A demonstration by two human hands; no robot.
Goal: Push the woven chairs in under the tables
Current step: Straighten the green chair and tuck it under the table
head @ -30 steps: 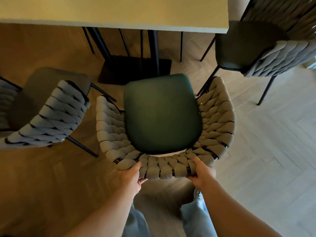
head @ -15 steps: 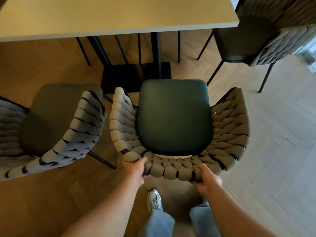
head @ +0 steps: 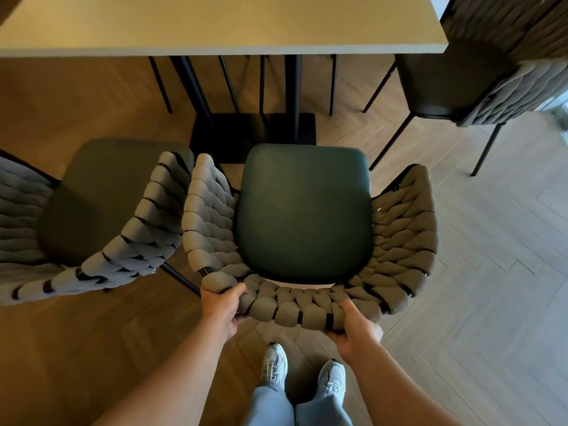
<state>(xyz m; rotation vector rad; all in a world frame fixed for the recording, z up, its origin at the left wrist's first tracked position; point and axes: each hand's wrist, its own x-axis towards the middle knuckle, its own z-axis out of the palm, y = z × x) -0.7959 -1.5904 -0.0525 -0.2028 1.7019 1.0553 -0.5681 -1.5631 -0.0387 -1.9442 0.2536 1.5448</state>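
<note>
We look down at a wooden herringbone floor (head: 491, 287), warm brown on the left and paler on the right. Across the top of the view runs a pale table (head: 215, 23) with a flat, light top, standing on dark metal legs and a dark base plate (head: 255, 130).

Directly below us is the woven chair (head: 307, 216) we are handling. It has a dark green padded seat and a curved back and arms wrapped in thick grey-brown woven bands. Its seat front lies near the table's base plate but is not under the tabletop.

Our left hand (head: 222, 305) is closed around the left end of the chair's back rim, thumb on top and fingers tucked beneath the weave. Our right hand (head: 356, 329) is closed on the back rim further right, fingers wrapped under the lower edge. Both bare forearms reach up from the bottom of the view.

To the left, a second woven chair (head: 101, 216) stands angled, its grey arm just beside the arm of our chair. At the upper right, a third woven chair (head: 479, 81) with a dark seat stands by the corner of the table, well apart from ours.

Below the chair back we see our two pale sneakers (head: 304, 372) and light blue trouser legs on the floor.
</note>
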